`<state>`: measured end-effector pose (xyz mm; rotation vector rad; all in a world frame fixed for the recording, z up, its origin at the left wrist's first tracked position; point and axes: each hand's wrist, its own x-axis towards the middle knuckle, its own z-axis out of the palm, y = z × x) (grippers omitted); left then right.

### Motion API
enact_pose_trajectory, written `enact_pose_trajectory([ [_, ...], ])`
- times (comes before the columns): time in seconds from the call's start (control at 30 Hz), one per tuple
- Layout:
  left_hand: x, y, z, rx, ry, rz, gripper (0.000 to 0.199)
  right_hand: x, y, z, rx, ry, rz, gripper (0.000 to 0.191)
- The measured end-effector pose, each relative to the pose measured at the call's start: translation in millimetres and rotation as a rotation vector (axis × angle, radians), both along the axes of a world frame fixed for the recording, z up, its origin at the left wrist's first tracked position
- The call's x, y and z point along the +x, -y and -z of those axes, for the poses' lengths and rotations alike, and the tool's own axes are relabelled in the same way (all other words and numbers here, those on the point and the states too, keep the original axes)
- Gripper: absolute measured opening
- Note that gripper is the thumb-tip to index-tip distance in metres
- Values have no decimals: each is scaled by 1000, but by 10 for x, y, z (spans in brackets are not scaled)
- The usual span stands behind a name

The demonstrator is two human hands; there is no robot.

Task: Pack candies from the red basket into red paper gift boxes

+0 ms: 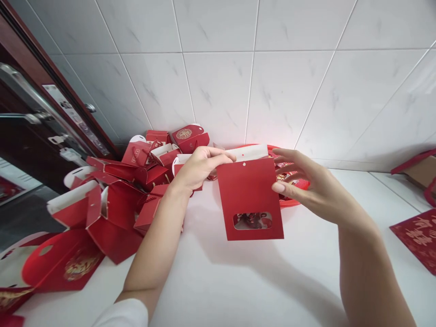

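A red paper gift bag (248, 190) is held up above the white surface, its top open and its white inner side showing. Through the small clear window near its bottom, wrapped items show dimly. My left hand (200, 165) pinches the upper left edge of the bag between thumb and fingers. My right hand (306, 184) is at the bag's right edge with fingers apart; whether the thumb touches the edge I cannot tell. Behind the bag, partly hidden, stands a red plastic basket (293, 203) with shiny wrapped pieces in it.
Several red gift boxes (116, 218) are heaped on the left of the white table (204, 281). A red printed bag (417, 238) lies at the right, near a cardboard box (417, 168). A tiled wall (218, 91) rises behind, with a dark door (30, 109) at left.
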<state>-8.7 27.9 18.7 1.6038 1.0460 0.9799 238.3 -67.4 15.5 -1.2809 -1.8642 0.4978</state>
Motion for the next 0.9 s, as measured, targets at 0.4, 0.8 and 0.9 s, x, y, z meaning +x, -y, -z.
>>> enact_pose_trajectory([
  [0.4,49,177,-32,224,156,74,25,6,-109,36,-191,-362,-264,40],
  [0.8,38,278,-68,181,181,211,77,3,-98,48,-88,-483,-132,28],
  [0.9,64,243,-47,153,223,254,42,-8,-100,62,-64,-496,-145,27],
])
